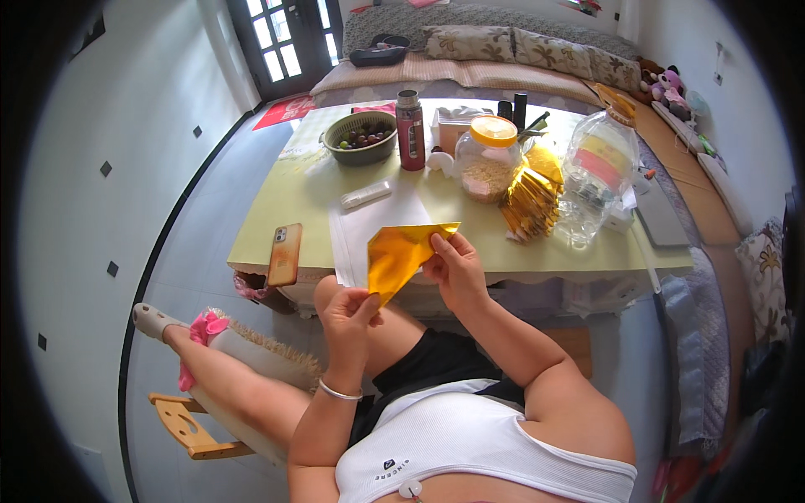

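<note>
A shiny gold sheet of foil paper (397, 254), folded to a roughly triangular shape, is held up in front of the table's near edge. My left hand (348, 317) pinches its lower corner between thumb and fingers; a pale bangle circles that wrist. At its upper right corner, my right hand (454, 267) grips the sheet with the thumb on top. Behind it on the table lie a white paper sheet (350, 228) and a small white wrapped packet (366, 194). A bundle of folded gold pieces (532, 201) rests farther right.
On the table (251, 226) are a phone (285, 254), a basket of grapes (359, 141), a dark red bottle (410, 134), an orange-lidded jar (487, 159), a large clear plastic jug (597, 168) and a laptop (662, 214). A sofa (470, 71) stands behind.
</note>
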The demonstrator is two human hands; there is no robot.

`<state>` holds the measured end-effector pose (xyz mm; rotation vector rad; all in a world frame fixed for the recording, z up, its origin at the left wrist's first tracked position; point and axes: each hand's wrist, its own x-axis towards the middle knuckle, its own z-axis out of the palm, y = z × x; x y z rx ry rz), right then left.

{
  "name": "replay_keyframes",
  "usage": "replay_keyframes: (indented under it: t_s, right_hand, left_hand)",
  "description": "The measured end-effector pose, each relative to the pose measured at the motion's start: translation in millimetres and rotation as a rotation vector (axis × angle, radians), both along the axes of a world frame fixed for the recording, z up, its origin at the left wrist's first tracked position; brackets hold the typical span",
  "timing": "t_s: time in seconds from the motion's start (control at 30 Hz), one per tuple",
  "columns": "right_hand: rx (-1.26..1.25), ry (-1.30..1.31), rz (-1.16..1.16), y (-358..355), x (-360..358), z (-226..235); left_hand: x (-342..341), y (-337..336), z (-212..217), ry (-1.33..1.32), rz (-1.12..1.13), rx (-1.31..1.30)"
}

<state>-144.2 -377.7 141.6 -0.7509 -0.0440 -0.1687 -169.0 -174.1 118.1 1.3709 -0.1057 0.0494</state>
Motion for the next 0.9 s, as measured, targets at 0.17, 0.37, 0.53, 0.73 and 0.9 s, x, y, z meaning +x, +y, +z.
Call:
replay_keyframes:
  t_s: [0.17,0.37,0.53,0.73,0.9]
  right_hand:
    - [-0.513,-0.141,-0.348,-78.0,17.6,33.7]
    - [-1.875,0.045,-0.925,-189.9,71.2,160.2]
    - [-2.404,0.527,-0.65,-253.7,148.3,175.8]
    - [-2.084,0.755,-0.455,-260.8,188.5,144.1]
    - [-2.295,0.844,-0.364,-289.9,212.0,110.0]
  left_hand:
    - [-5.4,-24.9,3.7,-0.043,-0.228,-0.054]
    - [-2.9,1.5,-31.2,0.015,-0.16,0.032]
    - [-4.6,-2.9,-41.3,0.069,-0.228,0.05]
    - [-2.0,11.9,-48.8,0.089,-0.245,0.134]
    - [4.5,18.9,-56.1,0.092,-0.23,0.098]
